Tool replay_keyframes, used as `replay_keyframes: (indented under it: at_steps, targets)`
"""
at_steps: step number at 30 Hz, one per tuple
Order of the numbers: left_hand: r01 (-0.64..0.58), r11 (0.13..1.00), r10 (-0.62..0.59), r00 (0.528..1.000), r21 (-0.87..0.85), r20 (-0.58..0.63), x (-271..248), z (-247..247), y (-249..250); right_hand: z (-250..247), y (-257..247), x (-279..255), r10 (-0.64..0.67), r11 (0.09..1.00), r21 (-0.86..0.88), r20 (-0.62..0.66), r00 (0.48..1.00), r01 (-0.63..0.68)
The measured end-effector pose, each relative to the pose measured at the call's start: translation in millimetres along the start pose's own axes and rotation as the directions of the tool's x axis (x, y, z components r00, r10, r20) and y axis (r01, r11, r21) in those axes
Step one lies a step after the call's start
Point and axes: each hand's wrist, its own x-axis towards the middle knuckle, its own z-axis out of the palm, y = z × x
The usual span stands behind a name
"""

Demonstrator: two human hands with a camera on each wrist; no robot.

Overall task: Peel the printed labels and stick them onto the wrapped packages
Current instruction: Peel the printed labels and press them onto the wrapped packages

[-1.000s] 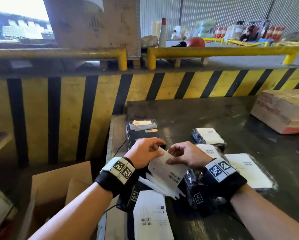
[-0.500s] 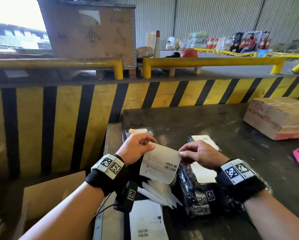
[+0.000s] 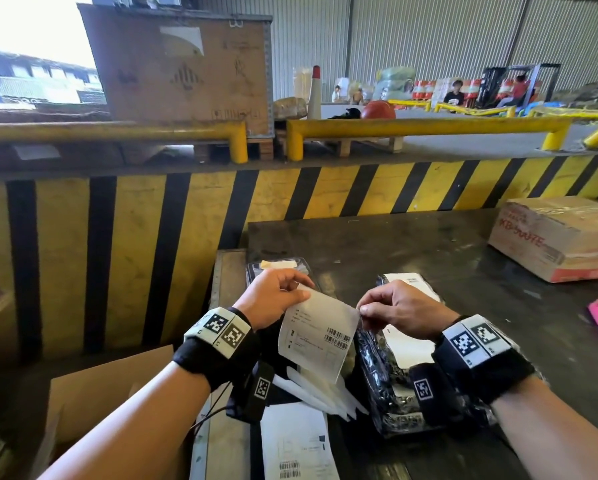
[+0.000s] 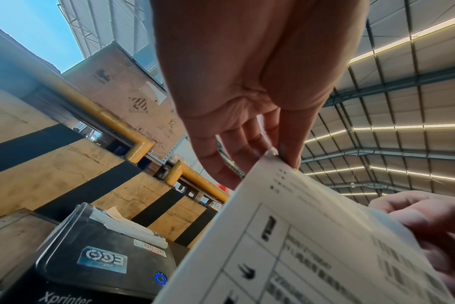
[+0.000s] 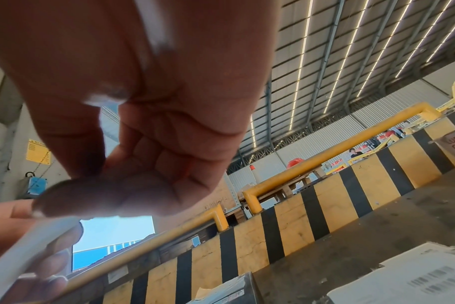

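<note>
Left hand: the left hand (image 3: pixel 273 299) pinches the top left corner of the printed label (image 3: pixel 320 336) between thumb and fingertips (image 4: pixel 290 158), held up above the label printer.
Right hand: the right hand (image 3: pixel 399 311) pinches the label's top right corner, thumb against curled fingers (image 5: pixel 153 164); the label edge itself is blurred in the right wrist view.
Printed label: 1 white sheet with text lines and barcodes, stretched between the 2 hands and hanging down in front of the label printer, lower edge free.
Label printer: the black label printer (image 4: pixel 96 261), marked Xprinter, sits on the dark table (image 3: pixel 429 244) at its left edge, directly under the left hand; paper scraps lie on its top and a blue ring light shows on its front.
Label strip: a strip of printed labels (image 3: pixel 297 445) runs from the label printer toward the camera.
Backing sheets: loose white sheets (image 3: pixel 320 393) lie fanned just right of the label printer, under the held label.
Wrapped packages: black wrapped packages (image 3: pixel 382 386) lie just right of the label printer, below the right hand, each with a white label on top.
Cardboard box: a taped cardboard box (image 3: pixel 560 237) stands on the table well to the right of the label printer.
Barrier: a yellow and black striped wall (image 3: pixel 325 192) rises behind the label printer.
</note>
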Motion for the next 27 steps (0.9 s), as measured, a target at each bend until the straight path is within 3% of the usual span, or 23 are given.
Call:
replay_keyframes:
  at_steps: [5,12,19,27]
  targets:
    - [0.005,0.999,-0.003,0.999,0.048,-0.051,4,1,-3,6,-5,-1,-0.045,0.990,0.131,-0.039,0.998,0.050]
    - [-0.024,0.987,0.052,0.983,0.160,-0.175,2,15,6,21,-11,2,-0.128,0.941,0.283,-0.205,0.970,0.184]
    - [-0.063,0.994,0.060,0.998,-0.088,-0.030,-10,30,27,25,-13,10,-0.172,0.925,0.285,-0.277,0.945,0.252]
    - [-0.011,0.989,0.016,0.999,-0.151,0.033,-10,28,28,32,-16,17,-0.146,0.939,0.271,-0.241,0.959,0.211]
